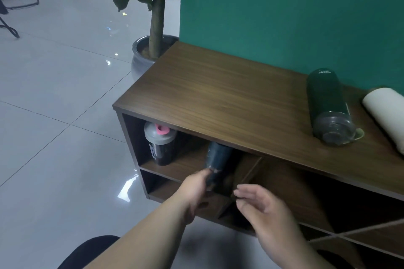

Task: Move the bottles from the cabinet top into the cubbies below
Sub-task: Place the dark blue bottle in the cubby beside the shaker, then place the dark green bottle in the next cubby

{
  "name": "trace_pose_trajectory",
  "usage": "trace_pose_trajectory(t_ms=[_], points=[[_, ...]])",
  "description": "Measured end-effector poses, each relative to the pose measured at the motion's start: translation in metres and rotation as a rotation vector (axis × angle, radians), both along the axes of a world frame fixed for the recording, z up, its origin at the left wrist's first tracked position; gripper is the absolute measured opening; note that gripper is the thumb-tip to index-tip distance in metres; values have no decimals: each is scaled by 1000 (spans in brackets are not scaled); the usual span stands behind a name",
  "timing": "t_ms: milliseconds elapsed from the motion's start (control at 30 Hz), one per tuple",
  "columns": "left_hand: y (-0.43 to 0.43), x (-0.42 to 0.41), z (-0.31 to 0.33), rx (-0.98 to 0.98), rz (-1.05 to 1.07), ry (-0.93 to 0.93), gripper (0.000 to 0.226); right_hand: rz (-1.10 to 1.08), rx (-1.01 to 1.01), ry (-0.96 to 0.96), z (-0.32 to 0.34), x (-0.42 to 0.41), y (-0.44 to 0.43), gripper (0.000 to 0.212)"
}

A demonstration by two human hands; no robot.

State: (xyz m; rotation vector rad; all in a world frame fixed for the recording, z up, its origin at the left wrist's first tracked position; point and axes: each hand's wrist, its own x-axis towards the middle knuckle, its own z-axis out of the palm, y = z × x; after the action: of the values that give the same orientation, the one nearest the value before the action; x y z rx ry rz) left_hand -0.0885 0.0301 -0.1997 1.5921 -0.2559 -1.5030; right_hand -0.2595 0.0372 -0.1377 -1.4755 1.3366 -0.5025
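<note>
Nearest the camera, two bare forearms reach toward a low wooden cabinet [229,98]. The right hand [265,209] is open, fingers spread and loosely curled, holding nothing, just in front of the cubby divider. The left hand [196,185] is closed around the lower end of a dark bottle [217,157], which is tilted and partly inside the upper left cubby [190,164], its far end under the cabinet top; the image is motion-blurred here. Further left in the same cubby a shaker [160,144] with a grey lid and pink cap stands upright. On the cabinet top, toward the right, a green bottle [326,100] lies on its side with its grey cap toward the front edge; beside it, apart, a white bottle [387,113] also lies flat, cut by the frame edge. Behind the cabinet is a green wall [284,11]; at its left rear corner, a potted plant [156,17] on the tiled floor [54,105].
</note>
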Motion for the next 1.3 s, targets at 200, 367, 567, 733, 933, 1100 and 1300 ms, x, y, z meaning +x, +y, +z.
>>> trace_pose_trajectory(t_ms=[200, 367, 567, 733, 933, 1100, 1300], points=[[28, -28, 22, -102, -97, 22, 32, -257, -473, -69, 93, -54, -16, 29], [31, -54, 38, -215, -144, -70, 33, -269, -711, 378, 110, -75, -87, 75], [33, -86, 40, -240, -169, -80, 45, -156, -548, 570, 98, -76, -133, 96], [30, -105, 41, -227, -205, -64, 39, -107, -603, 599, 103, -87, -118, 72], [27, -128, 40, -214, -142, 102, 45, -310, -575, 29, 132, -123, -34, 50], [40, -126, 34, -134, -150, 113, 58, -389, -591, -201, 160, -154, 28, 33], [43, -120, 32, -45, -133, 64, 54, -360, -475, 13, 118, -149, 39, 34]])
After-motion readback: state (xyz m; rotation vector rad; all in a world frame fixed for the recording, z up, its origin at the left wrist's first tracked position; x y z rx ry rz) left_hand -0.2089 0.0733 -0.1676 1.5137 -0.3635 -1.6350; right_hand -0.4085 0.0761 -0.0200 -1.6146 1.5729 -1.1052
